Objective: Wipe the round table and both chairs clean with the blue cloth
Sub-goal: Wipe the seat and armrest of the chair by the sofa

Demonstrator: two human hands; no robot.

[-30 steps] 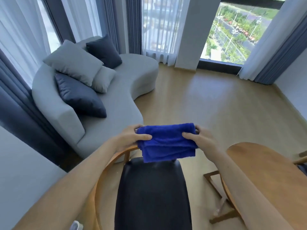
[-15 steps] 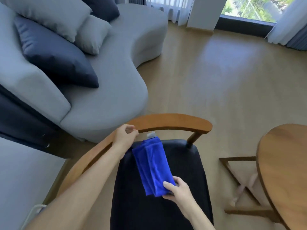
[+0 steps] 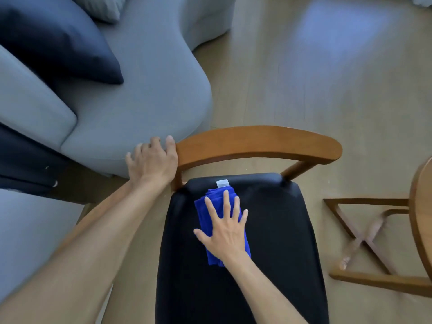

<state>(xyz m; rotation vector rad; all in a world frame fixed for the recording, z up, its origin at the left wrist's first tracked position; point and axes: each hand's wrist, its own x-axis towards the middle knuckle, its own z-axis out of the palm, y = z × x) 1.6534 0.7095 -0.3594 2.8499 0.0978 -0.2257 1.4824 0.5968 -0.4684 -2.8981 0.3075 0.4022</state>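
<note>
Chair seat wipe started: blue cloth (image 3: 221, 226) now pressed flat on the black seat (image 3: 275, 242).

Half a second ago the folded cloth was held by one end, pinched in the right hand (image 3: 225, 232), above the seat; it is now laid on the seat's rear middle, white tag toward the backrest (image 3: 257, 142), and is covered by the right palm with fingers straight and spread. The left hand (image 3: 152, 160), previously at the curved backrest rail, is now set on its left end, fingers curled over the wood; how tightly it is gripped cannot be judged, since the fingertips are hidden. The chair is thus judged to be steadied for the first stroke. The round table (image 3: 420, 218) is seen only as an edge at right. No second chair is visible, so most of the task is judged outstanding.
</note>
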